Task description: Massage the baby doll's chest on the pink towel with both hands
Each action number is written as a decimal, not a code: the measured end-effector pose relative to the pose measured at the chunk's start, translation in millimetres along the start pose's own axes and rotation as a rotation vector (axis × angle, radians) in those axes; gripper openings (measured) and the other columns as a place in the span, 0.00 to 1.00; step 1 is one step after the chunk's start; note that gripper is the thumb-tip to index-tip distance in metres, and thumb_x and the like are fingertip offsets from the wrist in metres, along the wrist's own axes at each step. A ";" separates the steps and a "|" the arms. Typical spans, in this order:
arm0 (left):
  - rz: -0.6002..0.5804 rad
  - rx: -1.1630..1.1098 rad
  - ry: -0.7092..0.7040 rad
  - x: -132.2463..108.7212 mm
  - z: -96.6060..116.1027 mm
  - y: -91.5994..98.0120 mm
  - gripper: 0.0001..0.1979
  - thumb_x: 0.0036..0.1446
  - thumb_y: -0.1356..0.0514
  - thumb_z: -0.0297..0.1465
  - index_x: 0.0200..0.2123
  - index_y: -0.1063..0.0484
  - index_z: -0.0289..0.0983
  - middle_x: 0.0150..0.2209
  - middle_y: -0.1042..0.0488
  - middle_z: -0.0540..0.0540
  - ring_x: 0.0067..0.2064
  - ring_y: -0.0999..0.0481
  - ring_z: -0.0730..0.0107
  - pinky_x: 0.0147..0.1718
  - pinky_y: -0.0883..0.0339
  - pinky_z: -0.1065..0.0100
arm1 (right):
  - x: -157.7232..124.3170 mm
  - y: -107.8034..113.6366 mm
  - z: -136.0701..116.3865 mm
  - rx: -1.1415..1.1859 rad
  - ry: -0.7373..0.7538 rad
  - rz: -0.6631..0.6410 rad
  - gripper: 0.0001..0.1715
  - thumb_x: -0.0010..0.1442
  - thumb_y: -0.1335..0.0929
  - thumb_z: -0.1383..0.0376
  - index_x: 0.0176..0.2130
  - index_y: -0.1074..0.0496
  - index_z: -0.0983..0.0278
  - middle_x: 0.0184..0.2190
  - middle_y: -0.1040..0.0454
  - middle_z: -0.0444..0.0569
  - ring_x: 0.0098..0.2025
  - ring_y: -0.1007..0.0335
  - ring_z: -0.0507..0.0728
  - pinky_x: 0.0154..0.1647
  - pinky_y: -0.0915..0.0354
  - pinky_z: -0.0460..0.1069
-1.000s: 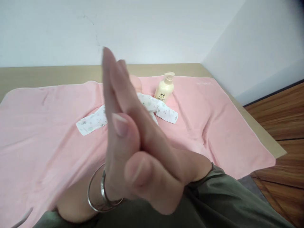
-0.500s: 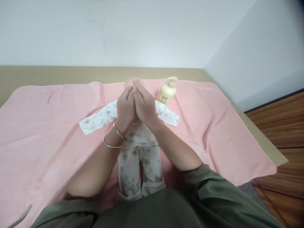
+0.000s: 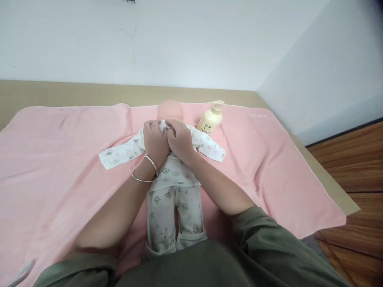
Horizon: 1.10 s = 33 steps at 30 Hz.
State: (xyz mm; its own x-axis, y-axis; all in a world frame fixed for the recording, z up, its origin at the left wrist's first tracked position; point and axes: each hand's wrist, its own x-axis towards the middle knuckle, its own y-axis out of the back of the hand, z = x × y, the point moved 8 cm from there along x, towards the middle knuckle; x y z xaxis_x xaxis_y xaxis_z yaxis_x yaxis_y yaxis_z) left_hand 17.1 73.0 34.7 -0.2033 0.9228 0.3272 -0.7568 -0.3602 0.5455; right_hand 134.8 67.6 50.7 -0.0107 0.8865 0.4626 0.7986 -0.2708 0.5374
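A baby doll lies on its back on a pink blanket, its smooth head [image 3: 170,110] toward the wall. It is dressed in a white printed baby shirt [image 3: 179,171] with both sleeves spread and white printed trousers [image 3: 161,211]. Over the upper chest, just below the head, my left hand [image 3: 156,139] and my right hand [image 3: 180,139] meet side by side. Their fingers are curled in at the shirt's neckline, with a bit of white cloth showing between them. The fingertips are partly hidden. Two silver bangles circle my left wrist.
A cream pump bottle [image 3: 211,117] leans beside the doll's right-hand sleeve in view. The pink blanket [image 3: 74,131] covers most of the wooden table [image 3: 89,91], which meets a white wall behind. Brown wood panels [image 3: 353,155] stand at the right. A pale curved object [image 3: 24,274] shows at the lower left.
My hands came down from in front of the doll's head, where they were pressed together with fingers extended, to the neckline. Their fingers are now curled, and the head is uncovered.
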 end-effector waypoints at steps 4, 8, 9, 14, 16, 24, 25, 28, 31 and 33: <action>0.013 0.020 -0.036 -5.2 -8.7 4.4 0.13 0.61 0.44 0.29 0.48 0.28 0.35 0.52 0.25 0.34 0.57 0.26 0.49 0.62 0.32 0.48 | 0.7 -3.4 4.1 -0.101 0.192 -0.160 0.24 0.66 0.39 0.69 0.52 0.19 0.65 0.58 0.19 0.55 0.65 0.26 0.60 0.73 0.35 0.58; -0.038 0.033 -0.130 -8.6 -12.7 6.2 0.16 0.62 0.47 0.32 0.49 0.26 0.34 0.53 0.22 0.35 0.58 0.25 0.51 0.64 0.32 0.49 | -1.5 1.2 15.2 -0.143 0.261 -0.194 0.25 0.66 0.39 0.68 0.55 0.20 0.63 0.62 0.21 0.52 0.68 0.29 0.59 0.76 0.39 0.59; -0.059 0.034 -0.150 -9.1 -13.6 5.7 0.17 0.63 0.48 0.33 0.50 0.25 0.34 0.55 0.22 0.35 0.60 0.25 0.52 0.65 0.33 0.49 | -1.8 2.1 17.3 -0.155 0.252 -0.192 0.25 0.66 0.39 0.68 0.56 0.21 0.63 0.63 0.22 0.52 0.69 0.30 0.59 0.76 0.39 0.59; -0.117 0.032 -0.180 -9.9 -17.8 3.8 0.24 0.65 0.50 0.36 0.57 0.25 0.33 0.63 0.25 0.36 0.67 0.29 0.53 0.72 0.40 0.49 | -0.5 3.6 21.3 -0.268 0.126 -0.212 0.30 0.66 0.38 0.66 0.64 0.27 0.71 0.69 0.30 0.57 0.74 0.38 0.60 0.79 0.44 0.59; -0.119 0.036 -0.177 -9.7 -18.1 3.4 0.24 0.65 0.50 0.36 0.58 0.25 0.34 0.64 0.25 0.38 0.68 0.29 0.54 0.73 0.40 0.50 | 0.5 4.6 20.7 -0.334 0.073 -0.250 0.33 0.68 0.39 0.65 0.67 0.31 0.73 0.72 0.35 0.58 0.76 0.41 0.62 0.80 0.47 0.59; -0.098 0.016 -0.180 -9.6 -17.1 2.9 0.24 0.64 0.50 0.35 0.56 0.24 0.32 0.62 0.23 0.36 0.66 0.27 0.54 0.71 0.38 0.51 | -31.7 14.3 -16.1 -0.639 0.060 -0.451 0.38 0.76 0.42 0.59 0.73 0.45 0.81 0.75 0.45 0.74 0.77 0.47 0.74 0.77 0.48 0.70; -0.093 0.011 -0.182 -9.6 -17.1 3.1 0.24 0.64 0.50 0.35 0.56 0.24 0.32 0.61 0.23 0.36 0.65 0.27 0.54 0.71 0.37 0.51 | -39.8 12.6 -25.3 -0.655 0.105 -0.468 0.38 0.75 0.41 0.59 0.73 0.45 0.81 0.75 0.46 0.75 0.77 0.48 0.76 0.77 0.48 0.70; -0.080 0.004 -0.187 -9.3 -18.0 3.0 0.24 0.63 0.51 0.34 0.54 0.24 0.32 0.59 0.21 0.36 0.62 0.25 0.55 0.68 0.34 0.52 | -56.6 5.2 -44.3 -0.620 0.231 -0.505 0.35 0.74 0.41 0.63 0.72 0.42 0.81 0.75 0.46 0.72 0.79 0.51 0.75 0.79 0.51 0.68; -0.075 0.007 -0.177 -9.1 -20.4 2.1 0.23 0.63 0.52 0.32 0.54 0.24 0.33 0.59 0.22 0.37 0.62 0.25 0.55 0.68 0.34 0.52 | -51.1 2.5 -36.8 -0.509 0.228 -0.545 0.33 0.73 0.42 0.66 0.71 0.37 0.76 0.75 0.42 0.62 0.79 0.52 0.68 0.81 0.53 0.63; -0.076 0.006 -0.172 -9.7 -21.1 1.6 0.23 0.63 0.51 0.32 0.55 0.24 0.35 0.60 0.22 0.38 0.63 0.26 0.56 0.69 0.35 0.53 | -38.1 5.9 -20.0 -0.453 0.145 -0.550 0.33 0.74 0.42 0.65 0.72 0.38 0.72 0.77 0.44 0.56 0.80 0.54 0.66 0.82 0.54 0.64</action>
State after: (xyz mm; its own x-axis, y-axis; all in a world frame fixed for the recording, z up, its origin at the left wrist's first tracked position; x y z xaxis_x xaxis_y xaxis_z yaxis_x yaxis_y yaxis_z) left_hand 4.7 66.4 16.2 -0.0360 0.9104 0.4122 -0.7622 -0.2918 0.5779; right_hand 127.9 24.8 50.3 -0.4441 0.8888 0.1135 0.3276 0.0431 0.9438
